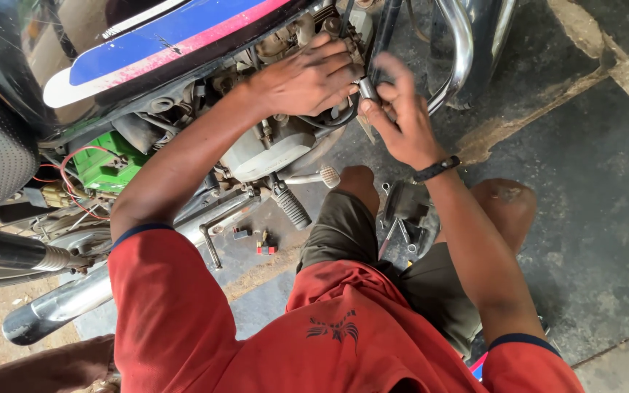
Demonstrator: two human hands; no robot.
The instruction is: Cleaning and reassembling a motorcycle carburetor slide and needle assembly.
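left hand: ours, upper centre of frame, laid palm-down on the engine of the motorcycle. Fingers spread and pointing right, tips at the metal tool. We can't tell if they clamp anything underneath.

right hand: upper centre-right, just beside the left hand. Thumb and fingers pinched together on the metal tool.

hands together/apart: close together, fingertips all but touching at the tool, wrists well apart.

metal tool: short silvery cylinder, looks like a socket or driver tip. Sits between the two hands, at the right edge of the engine, just left of the chrome crash bar.

long axis: runs roughly upper left to lower right in the frame, upper end into the engine, lower end in our right-hand fingers.

which hand nearer: right hand has it. Left hand only meets it at the fingertips, from the left.

direction from hands: tool lies right of the left hand, up and left of the right palm.

around: green battery box at left, exhaust pipe lower left, small loose parts on the floor below the engine, dark part between our knees.

other person: an arm at the lower left edge, not ours.
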